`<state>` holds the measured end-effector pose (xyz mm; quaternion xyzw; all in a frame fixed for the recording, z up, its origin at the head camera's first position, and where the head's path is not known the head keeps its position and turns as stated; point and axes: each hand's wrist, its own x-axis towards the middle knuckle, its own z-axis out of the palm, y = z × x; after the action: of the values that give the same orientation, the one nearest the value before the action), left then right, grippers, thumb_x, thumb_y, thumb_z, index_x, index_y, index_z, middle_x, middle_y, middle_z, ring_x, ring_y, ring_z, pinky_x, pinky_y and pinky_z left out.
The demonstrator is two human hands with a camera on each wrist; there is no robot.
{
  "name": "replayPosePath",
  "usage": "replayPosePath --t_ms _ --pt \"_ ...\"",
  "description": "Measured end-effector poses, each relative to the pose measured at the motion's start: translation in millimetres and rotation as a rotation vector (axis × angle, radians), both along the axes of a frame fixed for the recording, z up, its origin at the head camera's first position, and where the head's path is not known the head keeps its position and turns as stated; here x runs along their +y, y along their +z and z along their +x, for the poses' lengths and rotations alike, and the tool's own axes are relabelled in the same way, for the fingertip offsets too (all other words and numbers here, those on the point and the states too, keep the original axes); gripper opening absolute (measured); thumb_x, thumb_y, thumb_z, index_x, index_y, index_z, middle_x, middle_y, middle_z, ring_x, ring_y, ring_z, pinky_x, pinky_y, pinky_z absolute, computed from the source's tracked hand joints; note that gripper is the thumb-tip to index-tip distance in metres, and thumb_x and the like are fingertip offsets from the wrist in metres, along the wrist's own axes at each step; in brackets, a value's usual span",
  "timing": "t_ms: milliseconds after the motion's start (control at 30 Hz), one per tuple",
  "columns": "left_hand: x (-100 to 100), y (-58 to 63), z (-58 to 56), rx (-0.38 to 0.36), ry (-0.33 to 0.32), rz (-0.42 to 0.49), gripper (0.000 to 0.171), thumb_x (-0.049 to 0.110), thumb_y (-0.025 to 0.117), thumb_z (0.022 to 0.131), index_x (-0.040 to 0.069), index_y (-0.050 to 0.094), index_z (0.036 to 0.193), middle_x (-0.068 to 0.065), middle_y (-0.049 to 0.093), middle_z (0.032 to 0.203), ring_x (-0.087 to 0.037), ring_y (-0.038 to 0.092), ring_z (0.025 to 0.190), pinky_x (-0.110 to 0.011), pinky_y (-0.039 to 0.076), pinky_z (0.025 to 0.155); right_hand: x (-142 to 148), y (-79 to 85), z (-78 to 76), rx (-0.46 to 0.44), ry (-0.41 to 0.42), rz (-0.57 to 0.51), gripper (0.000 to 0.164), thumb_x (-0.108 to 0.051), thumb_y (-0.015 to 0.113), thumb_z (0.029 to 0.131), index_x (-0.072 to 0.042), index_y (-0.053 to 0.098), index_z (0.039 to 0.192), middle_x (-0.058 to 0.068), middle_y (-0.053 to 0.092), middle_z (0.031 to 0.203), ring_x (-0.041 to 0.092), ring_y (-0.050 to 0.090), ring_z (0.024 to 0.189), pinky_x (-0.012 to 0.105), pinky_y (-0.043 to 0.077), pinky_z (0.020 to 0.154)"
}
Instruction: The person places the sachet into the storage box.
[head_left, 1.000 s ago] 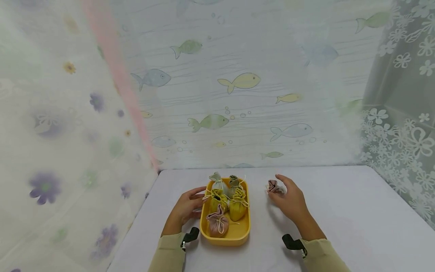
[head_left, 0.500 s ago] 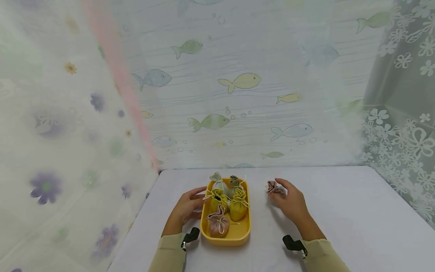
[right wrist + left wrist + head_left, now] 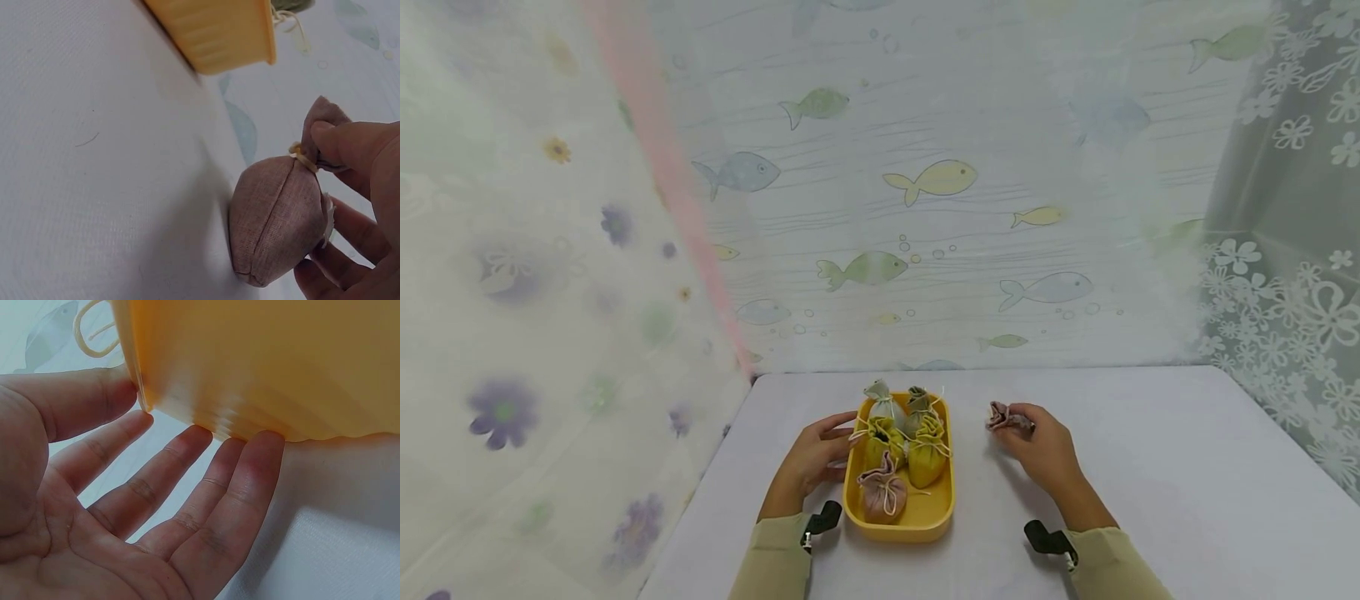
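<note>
A dusty-pink drawstring pouch (image 3: 997, 415) is to the right of the yellow tray (image 3: 931, 507). My right hand (image 3: 1047, 450) pinches it by the gathered neck, thumb against the cloth in the right wrist view, where the plump pouch body (image 3: 275, 219) hangs down close to the tabletop; I cannot tell if it touches. At the tray's left side, my left hand (image 3: 811, 457) rests its fairly straight fingertips on the outer wall. The left wrist view shows the thumb by the rim of the tray (image 3: 269, 369).
Inside the tray are another pink pouch (image 3: 882, 500), two yellow pouches (image 3: 927, 467), a pale pouch (image 3: 883, 408) and an olive-green pouch (image 3: 919, 404). A white cloth (image 3: 1187, 483) covers the table. Behind it hangs a fish-print curtain (image 3: 955, 250).
My right hand's raised index finger has come down, and the fingers have closed on the pouch neck. The pouch has tipped slightly. My left hand and the tray stay put.
</note>
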<state>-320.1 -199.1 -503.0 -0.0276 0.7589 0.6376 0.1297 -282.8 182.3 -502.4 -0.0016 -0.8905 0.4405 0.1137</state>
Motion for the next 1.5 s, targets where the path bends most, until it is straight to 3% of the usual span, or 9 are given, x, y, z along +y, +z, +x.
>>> replayPosePath --t_ms 100,433,700,933,1500 --pt "0 -0.5 -0.3 -0.001 0.006 0.002 0.061 0.024 0.078 0.092 0.024 0.056 0.15 -0.018 0.059 0.147 -0.028 0.073 0.11 -0.047 0.065 0.08 -1 -1.9 -0.4 0.011 -0.013 -0.005 0.04 -0.021 0.076 0.093 -0.005 0.066 0.129 0.018 0.066 0.135 0.03 0.068 0.115 0.046 0.058 0.094" --pt "0 -0.2 -0.1 0.002 0.002 0.021 0.062 0.025 0.078 0.092 0.024 0.055 0.15 -0.018 0.058 0.147 -0.028 0.073 0.109 -0.047 0.065 0.08 1 0.6 -0.1 0.013 -0.082 -0.045 0.035 -0.035 0.072 0.097 -0.011 0.072 0.121 0.014 0.07 0.13 0.03 0.066 0.116 0.044 0.06 0.089" --pt "2 1.3 0.8 -0.002 0.013 0.03 0.061 0.023 0.078 0.092 0.023 0.057 0.149 -0.019 0.059 0.147 -0.027 0.073 0.108 -0.048 0.065 0.08 4 8.8 3.9 0.091 -0.089 -0.053 0.034 -0.03 0.068 0.1 -0.006 0.071 0.124 0.019 0.067 0.136 0.04 0.06 0.129 0.057 0.055 0.1" --pt "3 1.7 0.2 -0.005 0.015 0.035 0.06 0.022 0.078 0.092 0.022 0.057 0.149 -0.02 0.057 0.148 -0.028 0.073 0.109 -0.049 0.065 0.08 6 14.1 5.3 0.121 -0.092 -0.039 0.035 -0.031 0.071 0.099 -0.007 0.072 0.125 0.015 0.068 0.135 0.036 0.058 0.133 0.056 0.053 0.103" --pt "0 -2.7 -2.1 -0.008 0.007 0.056 0.059 0.02 0.076 0.093 0.023 0.056 0.149 -0.018 0.059 0.147 -0.026 0.073 0.109 -0.048 0.065 0.08 0 22.6 8.3 0.194 -0.098 -0.011 0.03 -0.036 0.078 0.094 -0.01 0.076 0.109 0.008 0.075 0.116 0.028 0.067 0.114 0.051 0.056 0.097"
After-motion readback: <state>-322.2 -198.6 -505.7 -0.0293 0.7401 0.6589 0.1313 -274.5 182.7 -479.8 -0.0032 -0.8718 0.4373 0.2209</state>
